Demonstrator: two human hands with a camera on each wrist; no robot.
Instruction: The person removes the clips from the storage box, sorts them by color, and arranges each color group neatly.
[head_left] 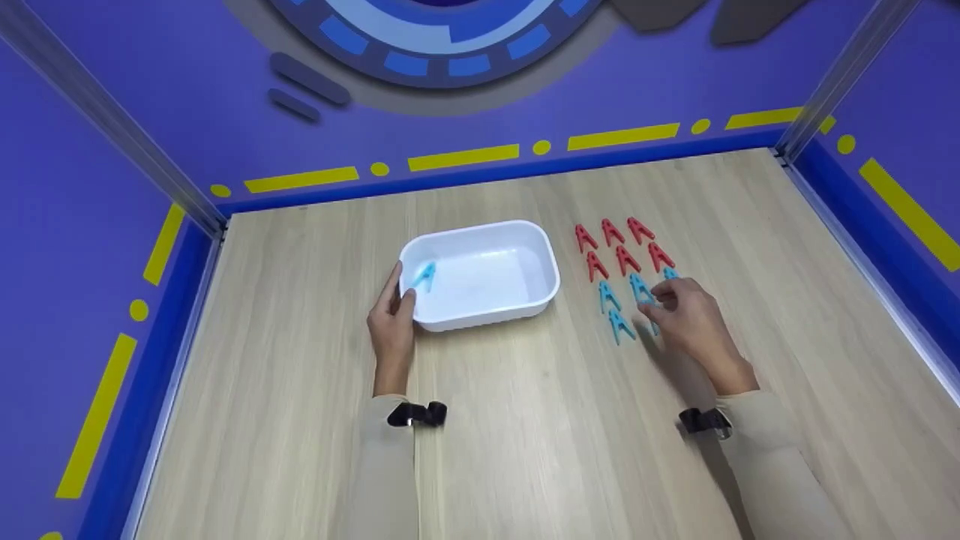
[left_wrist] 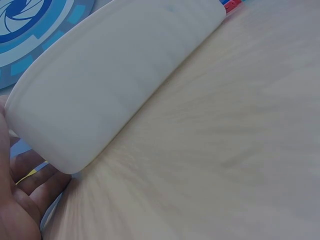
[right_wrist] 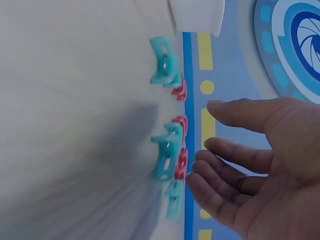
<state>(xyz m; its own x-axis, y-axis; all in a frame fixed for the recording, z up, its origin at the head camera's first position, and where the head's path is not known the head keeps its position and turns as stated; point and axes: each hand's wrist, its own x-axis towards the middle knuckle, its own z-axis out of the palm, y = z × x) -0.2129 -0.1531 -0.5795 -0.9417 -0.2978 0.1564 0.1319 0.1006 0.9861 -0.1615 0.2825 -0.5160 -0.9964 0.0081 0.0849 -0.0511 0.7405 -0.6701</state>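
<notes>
The wooden bench (head_left: 525, 420) carries everything, walled on three sides by purple panels (head_left: 97, 247) with yellow dashes. From the head view the white tub (head_left: 517, 296) sits just beyond and to the inside of the left hand (head_left: 391, 319); that grip is released, fingers straight and laid against the tub's near left corner, the thumb by the rim. One blue peg (head_left: 424, 276) lies inside the tub, close to those fingertips.

The right hand (head_left: 690, 319) hovers low over the loose pegs, fingers relaxed and slightly bent, grasping nothing that shows. Just beyond its fingertips lie the blue pegs (head_left: 616, 309), and past them, farther from the grip, the red pegs (head_left: 622, 247) in two rows. The hand covers part of the blue group, so their full count cannot be told from the head view.

The left wrist view shows only the tub's outer wall (left_wrist: 110, 85), blurred, with the palm and fingers (left_wrist: 30, 195) cut off at the lower left corner; the peg inside is hidden there. A scrap of red peg (left_wrist: 231, 6) shows at the top edge.

The right wrist view shows what the head view hides: the open palm with spread fingers (right_wrist: 235, 155) clear of the pegs, no peg between them. The blue pegs (right_wrist: 167, 150) stand just ahead of the fingertips, red ones (right_wrist: 180, 125) behind, all smeared by motion blur. A corner of the tub (right_wrist: 197, 17) is cut off at the top.
</notes>
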